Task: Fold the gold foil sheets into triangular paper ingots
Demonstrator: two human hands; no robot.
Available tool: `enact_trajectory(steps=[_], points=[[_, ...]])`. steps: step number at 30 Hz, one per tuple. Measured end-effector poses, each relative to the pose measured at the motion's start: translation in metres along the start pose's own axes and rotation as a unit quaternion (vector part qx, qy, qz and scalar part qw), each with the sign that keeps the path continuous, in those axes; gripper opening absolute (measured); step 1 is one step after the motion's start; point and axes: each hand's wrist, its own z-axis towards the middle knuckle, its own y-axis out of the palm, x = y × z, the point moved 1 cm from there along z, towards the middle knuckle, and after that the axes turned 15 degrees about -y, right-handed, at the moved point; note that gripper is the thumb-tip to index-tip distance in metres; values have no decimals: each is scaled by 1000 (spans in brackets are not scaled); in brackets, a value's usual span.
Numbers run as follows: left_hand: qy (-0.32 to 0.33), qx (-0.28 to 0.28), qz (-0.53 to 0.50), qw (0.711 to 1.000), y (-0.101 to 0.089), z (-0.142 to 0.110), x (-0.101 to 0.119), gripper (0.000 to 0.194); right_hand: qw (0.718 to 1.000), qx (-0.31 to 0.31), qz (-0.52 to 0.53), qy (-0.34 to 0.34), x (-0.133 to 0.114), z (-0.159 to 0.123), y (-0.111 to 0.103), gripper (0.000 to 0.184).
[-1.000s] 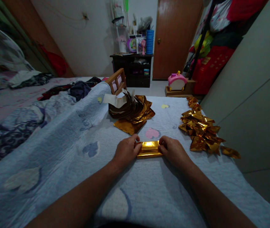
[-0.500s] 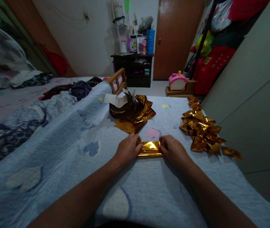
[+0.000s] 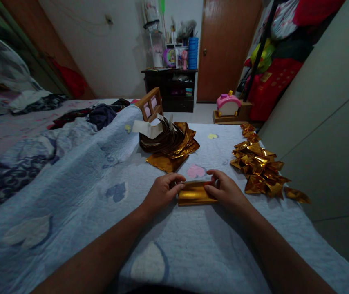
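A folded sheet of gold foil paper lies flat on the quilt between my hands, long side across. My left hand is at its left end, with the thumb on the foil edge and the index finger curved over the back edge. At the right end, my right hand presses its thumb on the foil, its index finger arched behind the far edge. Beyond my hands rests a fanned stack of gold foil sheets. To the right sits a heap of folded gold foil pieces.
A pale blue quilt covers the surface under my hands. One loose folded gold piece lies near its right edge, by a pale cabinet wall. Behind stand a small wooden chair and a pink toy. Crumpled clothes lie at left.
The foil strip now looks wider and less tightly folded. My fingers have loosened and lifted at the back edge, and my right thumb has shifted inward over the foil. The view has shifted slightly.
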Motion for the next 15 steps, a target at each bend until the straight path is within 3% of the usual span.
enact_trajectory(steps=[6, 15], points=[[-14, -5, -43, 999, -3, -2, 4, 17, 990, -18, 139, 19, -7, 1, -6, 14], [-54, -7, -111, 992, -3, -2, 1, 17, 985, -20, 166, 31, -13, -1, -9, 19]])
